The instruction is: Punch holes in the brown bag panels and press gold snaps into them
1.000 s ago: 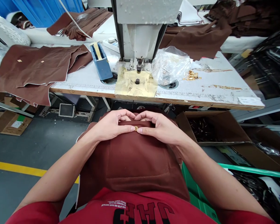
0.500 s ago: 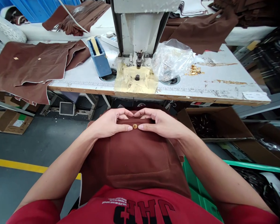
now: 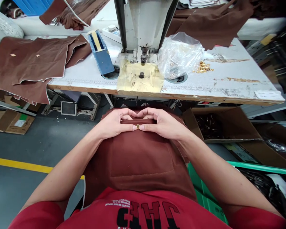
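A brown fabric piece (image 3: pixel 143 156) with a stitched pocket outline lies over my lap. At its upper edge sits a small round gold snap button (image 3: pixel 137 127). My left hand (image 3: pixel 116 124) pinches the fabric edge, its thumb tip touching the button from the left. Mirroring it, my right hand (image 3: pixel 158 123) pinches the same edge, with the thumb against the button's right side. The index fingertips of both hands meet behind the edge; what lies under them is hidden. Beyond my hands stands a press machine (image 3: pixel 143 55) with a small dark die (image 3: pixel 141 75) on a taped base.
On the worktable (image 3: pixel 231 89) are a blue tape dispenser (image 3: pixel 101 55), a clear plastic bag (image 3: pixel 180 54), loose gold fasteners (image 3: pixel 203 67) and brown fabric pieces (image 3: pixel 33 60). A cardboard box (image 3: pixel 238 127) and a green crate (image 3: pixel 205 197) stand at my right.
Both thumbs have closed in on the gold button and now cover more of it. The camera view has shifted slightly, so the table appears a little higher.
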Demonstrator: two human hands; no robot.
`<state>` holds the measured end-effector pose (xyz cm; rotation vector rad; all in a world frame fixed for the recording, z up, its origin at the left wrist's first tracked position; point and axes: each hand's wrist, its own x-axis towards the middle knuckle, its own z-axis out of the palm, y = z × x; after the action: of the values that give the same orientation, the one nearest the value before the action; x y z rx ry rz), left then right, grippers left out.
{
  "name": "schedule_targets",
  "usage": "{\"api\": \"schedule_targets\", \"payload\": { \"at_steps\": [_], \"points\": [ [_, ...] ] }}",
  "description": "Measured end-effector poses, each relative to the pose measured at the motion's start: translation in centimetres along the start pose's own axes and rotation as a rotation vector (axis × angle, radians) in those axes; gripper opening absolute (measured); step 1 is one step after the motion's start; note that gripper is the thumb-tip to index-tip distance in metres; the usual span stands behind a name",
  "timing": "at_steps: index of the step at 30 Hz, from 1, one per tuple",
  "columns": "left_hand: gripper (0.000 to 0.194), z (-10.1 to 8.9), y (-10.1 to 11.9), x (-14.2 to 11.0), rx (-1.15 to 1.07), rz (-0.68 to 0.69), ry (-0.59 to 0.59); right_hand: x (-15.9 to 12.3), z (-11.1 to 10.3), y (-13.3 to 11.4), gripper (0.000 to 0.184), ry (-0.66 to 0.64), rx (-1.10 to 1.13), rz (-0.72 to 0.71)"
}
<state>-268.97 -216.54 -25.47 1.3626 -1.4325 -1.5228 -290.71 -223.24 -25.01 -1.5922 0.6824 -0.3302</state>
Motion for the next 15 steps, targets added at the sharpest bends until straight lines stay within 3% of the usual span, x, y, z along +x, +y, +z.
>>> {"api": "schedule_targets", "payload": {
  "at_steps": [15],
  "points": [
    [0.048,-0.19,-0.53,0.11,-0.045,-0.061,-0.022,0.2,-0.61,0.67,0.038,-0.072,-0.081,-0.036]
  ]
}}
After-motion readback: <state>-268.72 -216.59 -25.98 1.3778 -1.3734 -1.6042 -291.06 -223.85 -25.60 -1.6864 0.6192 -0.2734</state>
